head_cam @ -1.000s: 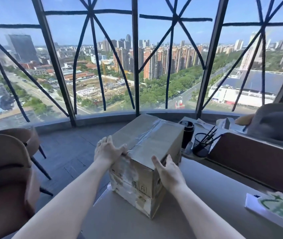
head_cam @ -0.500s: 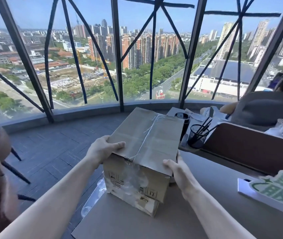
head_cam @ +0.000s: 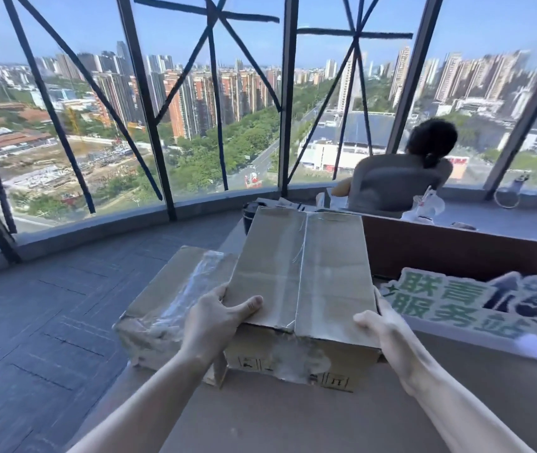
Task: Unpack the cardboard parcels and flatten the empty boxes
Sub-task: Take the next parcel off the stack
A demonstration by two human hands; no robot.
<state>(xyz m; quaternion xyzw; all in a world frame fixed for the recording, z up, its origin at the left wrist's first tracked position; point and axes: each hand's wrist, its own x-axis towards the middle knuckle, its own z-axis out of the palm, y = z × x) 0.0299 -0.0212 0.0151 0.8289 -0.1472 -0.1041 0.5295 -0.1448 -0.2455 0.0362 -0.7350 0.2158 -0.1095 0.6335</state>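
Note:
A brown cardboard parcel [head_cam: 303,273], its top flaps sealed with clear tape along the middle seam, is held between both my hands over the grey table [head_cam: 293,420]. My left hand [head_cam: 218,322] grips its near left corner with the thumb on top. My right hand [head_cam: 378,322] grips its near right corner. A second parcel [head_cam: 169,299], wrapped in crinkled clear tape, lies to the left at the table's edge, partly behind the held one. Whether the held parcel rests on the table or hangs just above it, I cannot tell.
A white sign with green lettering [head_cam: 456,305] lies on the table to the right. A brown partition [head_cam: 456,250] stands behind it, and a person [head_cam: 397,181] sits beyond, facing away. A black cup [head_cam: 248,217] stands behind the parcels. Grey floor lies left of the table.
The upper parcel has come off the lower one and moved right and nearer to me, turned square-on. The lower parcel now shows at the left. My view has swung right.

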